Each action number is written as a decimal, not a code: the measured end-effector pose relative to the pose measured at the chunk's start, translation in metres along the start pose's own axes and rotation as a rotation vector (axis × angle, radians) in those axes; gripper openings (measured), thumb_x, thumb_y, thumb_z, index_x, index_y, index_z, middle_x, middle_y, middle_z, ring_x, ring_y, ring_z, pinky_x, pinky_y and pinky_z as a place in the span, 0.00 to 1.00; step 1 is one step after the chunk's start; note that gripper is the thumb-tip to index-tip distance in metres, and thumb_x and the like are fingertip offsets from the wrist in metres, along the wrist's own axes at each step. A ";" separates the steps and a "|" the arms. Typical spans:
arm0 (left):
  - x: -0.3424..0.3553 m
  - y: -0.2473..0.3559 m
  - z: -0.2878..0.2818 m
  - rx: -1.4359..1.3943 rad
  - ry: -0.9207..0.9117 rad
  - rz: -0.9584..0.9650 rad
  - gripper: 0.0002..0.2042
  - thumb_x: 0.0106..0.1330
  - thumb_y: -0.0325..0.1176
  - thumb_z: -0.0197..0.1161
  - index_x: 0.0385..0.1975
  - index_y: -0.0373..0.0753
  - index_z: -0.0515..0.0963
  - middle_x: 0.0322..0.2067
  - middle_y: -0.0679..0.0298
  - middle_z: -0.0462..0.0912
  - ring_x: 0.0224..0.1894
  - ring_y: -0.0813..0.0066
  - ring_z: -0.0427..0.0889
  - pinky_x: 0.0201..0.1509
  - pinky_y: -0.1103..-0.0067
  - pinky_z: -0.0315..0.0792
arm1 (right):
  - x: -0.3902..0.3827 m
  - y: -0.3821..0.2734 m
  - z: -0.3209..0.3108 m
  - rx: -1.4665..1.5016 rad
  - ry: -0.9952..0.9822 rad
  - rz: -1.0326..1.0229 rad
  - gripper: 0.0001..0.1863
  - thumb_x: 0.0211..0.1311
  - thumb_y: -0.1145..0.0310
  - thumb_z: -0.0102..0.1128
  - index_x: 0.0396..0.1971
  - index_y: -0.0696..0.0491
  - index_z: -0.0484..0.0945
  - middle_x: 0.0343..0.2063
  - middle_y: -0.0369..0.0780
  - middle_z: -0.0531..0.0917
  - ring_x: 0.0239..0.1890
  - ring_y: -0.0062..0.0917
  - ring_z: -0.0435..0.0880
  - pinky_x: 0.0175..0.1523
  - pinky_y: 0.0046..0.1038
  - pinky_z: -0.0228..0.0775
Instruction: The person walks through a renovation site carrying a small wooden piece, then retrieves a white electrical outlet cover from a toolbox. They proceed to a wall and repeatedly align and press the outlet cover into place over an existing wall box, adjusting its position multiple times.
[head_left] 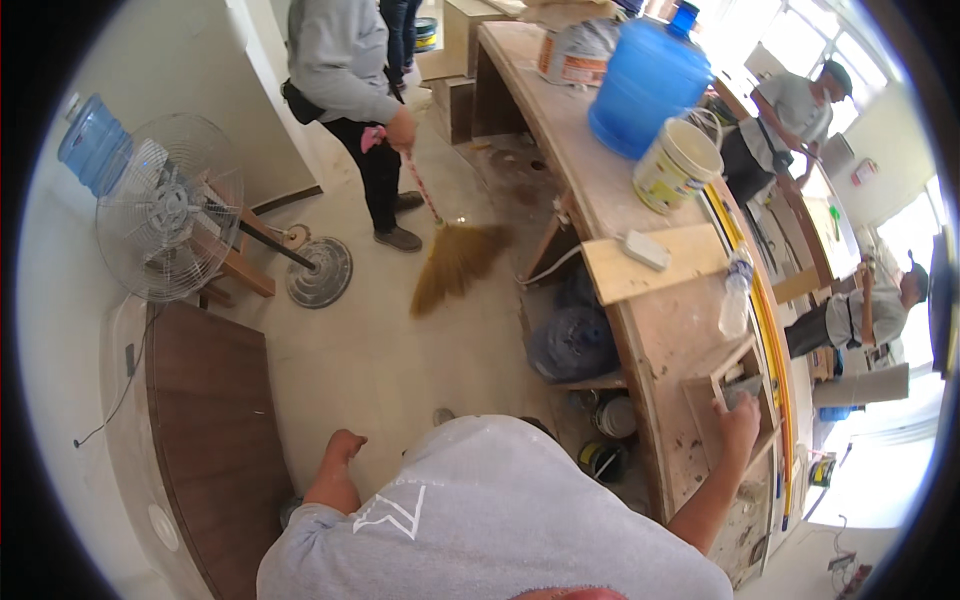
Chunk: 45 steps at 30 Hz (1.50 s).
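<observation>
My right hand (738,420) reaches over the workbench (665,350) to a small open wooden box (708,400). Its fingers are closed on a flat grey piece (743,388) inside the box; the exact kind cannot be made out. Off to my left, away from the bench, my left hand (346,445) hangs over the floor. No object shows at it, and most of its fingers are hidden from above. Beyond the box lie a clear plastic bottle (736,295) and a light wooden board (625,268) with a white block (646,250) on top.
Ahead, a person (345,70) holds a broom (455,265) on the floor. A fan (175,210) and a brown panel (215,430) stand left. The bench bears a blue water jug (648,85), a bucket (678,165) and long yellow strips (760,300). Two people work at right.
</observation>
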<state>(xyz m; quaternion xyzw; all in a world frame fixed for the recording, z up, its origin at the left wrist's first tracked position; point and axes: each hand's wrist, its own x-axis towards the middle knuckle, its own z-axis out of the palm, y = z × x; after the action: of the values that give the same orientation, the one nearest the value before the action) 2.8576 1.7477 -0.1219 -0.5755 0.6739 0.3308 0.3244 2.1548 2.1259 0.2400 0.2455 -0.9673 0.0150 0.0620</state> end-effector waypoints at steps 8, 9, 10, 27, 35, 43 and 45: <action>0.067 0.085 -0.144 -0.164 0.214 0.213 0.22 0.59 0.51 0.62 0.38 0.34 0.84 0.43 0.47 0.83 0.49 0.51 0.80 0.54 0.65 0.73 | 0.062 -0.246 0.001 0.656 -0.284 -0.232 0.33 0.46 0.61 0.77 0.52 0.59 0.76 0.47 0.46 0.80 0.43 0.36 0.82 0.49 0.34 0.75; 0.070 0.096 -0.160 -0.178 0.215 0.206 0.22 0.59 0.51 0.62 0.38 0.34 0.84 0.43 0.47 0.83 0.49 0.51 0.80 0.54 0.65 0.73 | 0.067 -0.277 0.008 0.605 -0.334 -0.300 0.33 0.46 0.61 0.77 0.52 0.60 0.76 0.47 0.46 0.81 0.43 0.35 0.82 0.49 0.33 0.75; 0.071 0.110 -0.174 -0.239 0.233 0.216 0.22 0.59 0.51 0.62 0.39 0.35 0.84 0.44 0.48 0.82 0.50 0.51 0.80 0.54 0.66 0.73 | 0.071 -0.299 0.020 0.601 -0.374 -0.363 0.33 0.47 0.60 0.77 0.52 0.60 0.76 0.47 0.47 0.81 0.43 0.36 0.82 0.49 0.33 0.75; 0.192 -0.030 -0.313 -0.700 0.048 -0.304 0.22 0.62 0.48 0.64 0.27 0.28 0.81 0.24 0.50 0.82 0.21 0.61 0.82 0.26 0.70 0.77 | 0.214 -0.602 0.244 0.189 -0.878 -0.674 0.36 0.56 0.44 0.63 0.52 0.62 0.76 0.53 0.55 0.78 0.57 0.47 0.75 0.62 0.38 0.66; 0.338 0.031 -0.570 -0.130 0.161 0.210 0.21 0.61 0.49 0.62 0.33 0.33 0.83 0.37 0.46 0.84 0.43 0.53 0.83 0.49 0.66 0.76 | 0.170 -0.646 0.315 0.341 -1.269 0.320 0.35 0.61 0.41 0.59 0.46 0.63 0.78 0.49 0.51 0.81 0.56 0.44 0.79 0.53 0.44 0.74; 0.446 0.186 -0.773 -0.073 0.272 0.590 0.22 0.60 0.50 0.62 0.42 0.36 0.83 0.46 0.48 0.82 0.52 0.48 0.79 0.56 0.65 0.72 | 0.091 -0.643 0.362 0.401 -1.290 0.534 0.33 0.62 0.38 0.55 0.51 0.55 0.78 0.45 0.46 0.83 0.49 0.43 0.83 0.46 0.50 0.77; 0.507 0.171 -0.824 0.123 0.317 0.656 0.22 0.59 0.48 0.64 0.41 0.33 0.82 0.42 0.46 0.83 0.50 0.48 0.80 0.54 0.63 0.73 | 0.129 -0.680 0.369 0.475 -1.284 0.483 0.34 0.63 0.38 0.52 0.51 0.54 0.78 0.46 0.45 0.83 0.47 0.42 0.84 0.46 0.50 0.76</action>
<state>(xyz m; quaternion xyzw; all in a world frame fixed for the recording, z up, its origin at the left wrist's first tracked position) 2.5771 0.8083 -0.0539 -0.3526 0.8830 0.2829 0.1267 2.3248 1.4455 -0.1100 -0.0076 -0.8108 0.0909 -0.5782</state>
